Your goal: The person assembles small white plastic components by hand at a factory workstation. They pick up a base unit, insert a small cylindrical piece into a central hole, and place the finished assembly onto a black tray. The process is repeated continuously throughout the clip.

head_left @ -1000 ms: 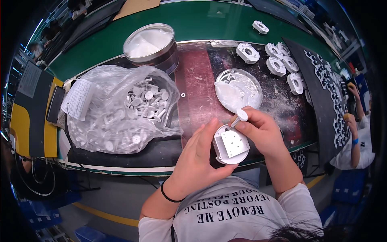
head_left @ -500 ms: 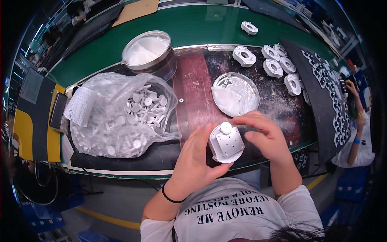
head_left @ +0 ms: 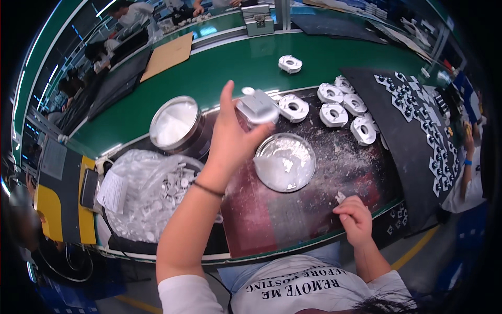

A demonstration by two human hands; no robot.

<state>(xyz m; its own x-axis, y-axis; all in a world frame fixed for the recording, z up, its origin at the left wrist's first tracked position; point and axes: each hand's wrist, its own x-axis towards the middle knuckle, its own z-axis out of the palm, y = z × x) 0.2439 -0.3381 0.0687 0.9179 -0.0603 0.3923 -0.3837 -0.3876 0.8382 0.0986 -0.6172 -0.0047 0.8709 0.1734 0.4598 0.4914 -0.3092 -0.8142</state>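
My left hand (head_left: pixel 230 138) is stretched far forward, its thumb and fingers around a rounded white housing (head_left: pixel 260 110) with a flat grey-white plate on top. Motion smears the housing a little. A small white disc (head_left: pixel 248 91) shows at its far edge. My right hand (head_left: pixel 356 217) is closed near the front right of the table, its fingers curled in a pinch. At its fingertips is a small whitish bit (head_left: pixel 340 197), too small to name. Between the hands lies a round metal lid (head_left: pixel 308 180) with white grease-like stuff and clear film on it.
An open tin (head_left: pixel 178 123) with white contents stands left, behind a plastic bag (head_left: pixel 141 209) of small white parts. Several white ring-shaped housings (head_left: pixel 333 115) sit at right, beside a black board (head_left: pixel 389 123) of small parts. Behind runs a green surface (head_left: pixel 230 68). Another person works far right.
My left hand has carried the housing forward, away from my body. My right hand has left it, moved down to the right and closed. The view has shifted too.
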